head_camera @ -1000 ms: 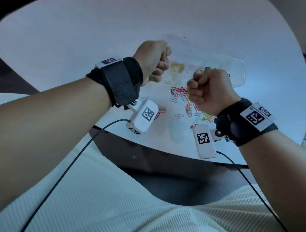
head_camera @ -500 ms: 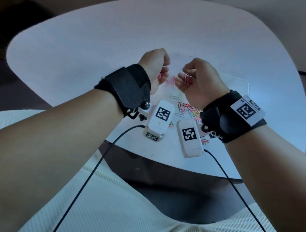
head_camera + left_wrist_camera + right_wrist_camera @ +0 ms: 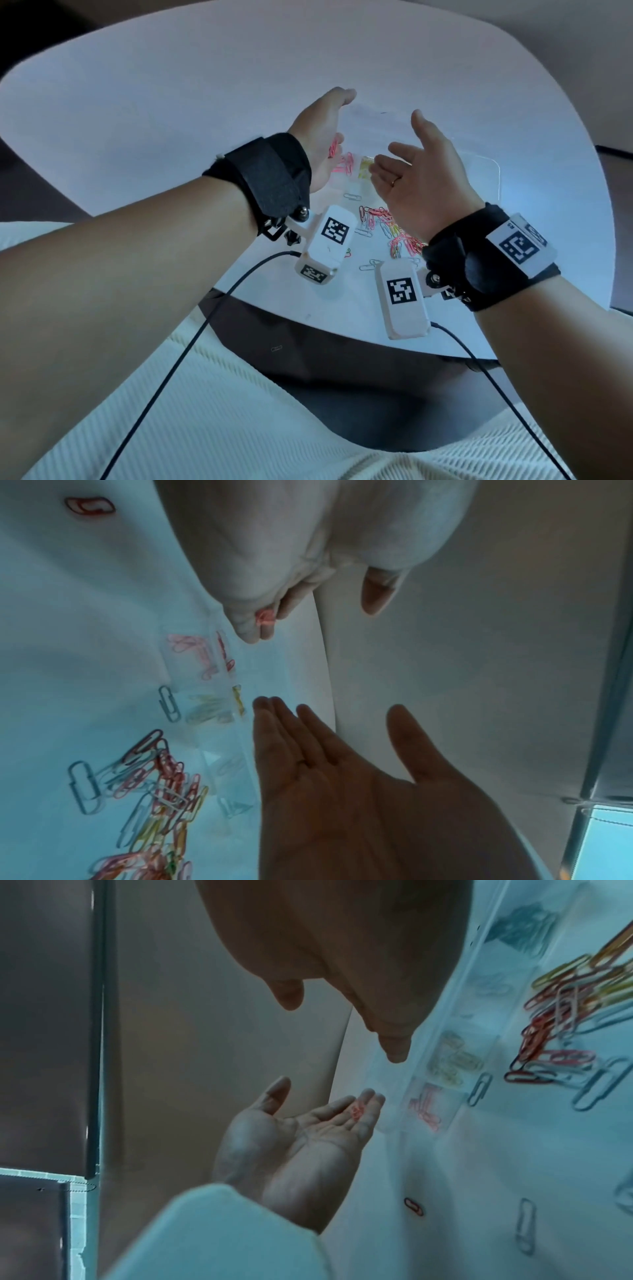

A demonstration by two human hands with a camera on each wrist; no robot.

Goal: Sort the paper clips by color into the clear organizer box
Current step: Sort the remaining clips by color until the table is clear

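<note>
Both hands hover palm to palm above the clear organizer box on the white table. My left hand is flat with fingers straight, and a few pink paper clips lie on its fingertips, just over the box's left end. My right hand is flat too and holds nothing. In the box, one compartment has pink clips, the one beside it yellow clips, and another dark blue-green clips. A mixed pile of clips lies in front of the box.
Single clips lie loose on the table: a silver one by the box, another near the front edge, and a red one to the left. The wrist cameras and their cables hang over the table's near edge.
Both hands have gone from curled fists to flat with palms facing, and reached forward over the box. Pink clips now lie on the left fingertips.
</note>
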